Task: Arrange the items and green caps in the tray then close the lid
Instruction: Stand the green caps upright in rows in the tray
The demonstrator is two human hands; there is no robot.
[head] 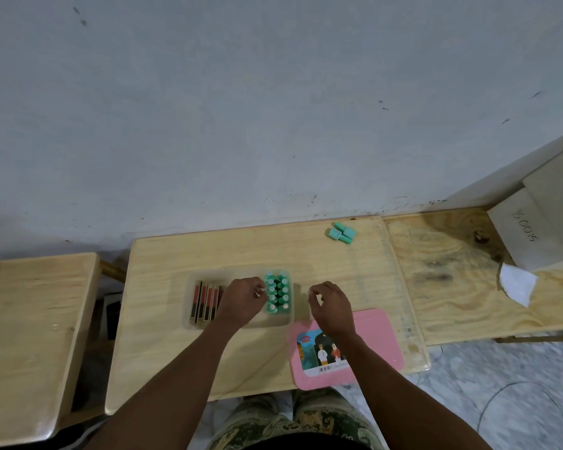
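A clear plastic tray (241,323) sits mid-table. Its left part holds several flat red-and-black items (204,300) standing on edge. Its right part holds two rows of green caps (277,292). My left hand (244,302) hovers over the tray's middle, fingers curled, with something small and pale at the fingertips beside the caps. My right hand (330,303) hangs just right of the tray, fingers loosely curled, holding nothing I can see. The pink lid (371,336) lies flat on the table under my right wrist. Two or three loose green caps (342,233) lie near the far right corner.
A lower wooden table (30,319) stands to the left, another wooden surface (468,271) to the right. A white cardboard box (533,228) and a scrap of white paper (517,284) sit at the far right. A grey wall runs behind the table.
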